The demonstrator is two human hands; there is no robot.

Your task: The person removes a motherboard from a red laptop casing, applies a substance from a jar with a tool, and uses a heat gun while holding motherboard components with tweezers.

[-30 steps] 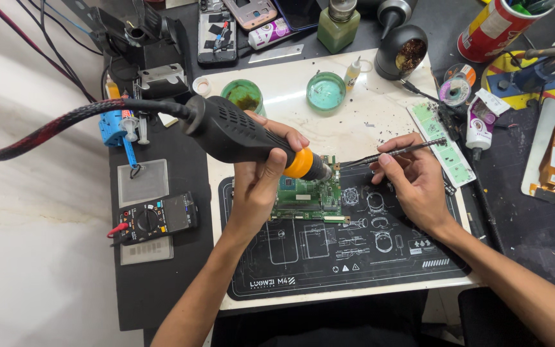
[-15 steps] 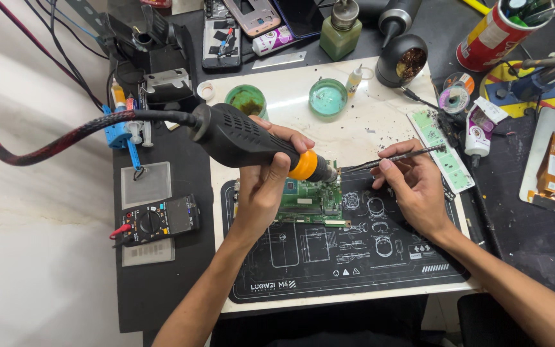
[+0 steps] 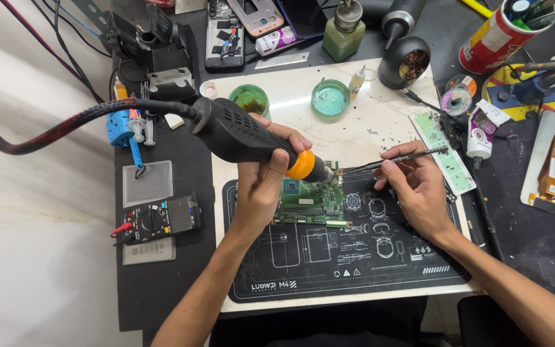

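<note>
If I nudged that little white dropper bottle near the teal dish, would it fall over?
Probably. The small white plastic dropper bottle stands upright, tall and narrow, so it likely tips easily. It looks light. Once down, its round body may roll toward the round teal dish.

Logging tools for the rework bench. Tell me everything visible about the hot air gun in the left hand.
The hot air gun has a chunky black plastic body with rows of vent slots, an orange collar and a short metal nozzle. A black cord leaves its rear and joins a red-and-black braided hose running off left. It lies tilted, nozzle aimed down-right at the top edge of the green circuit board. The left hand wraps its front end; whether the nozzle touches the board cannot be told.
</note>
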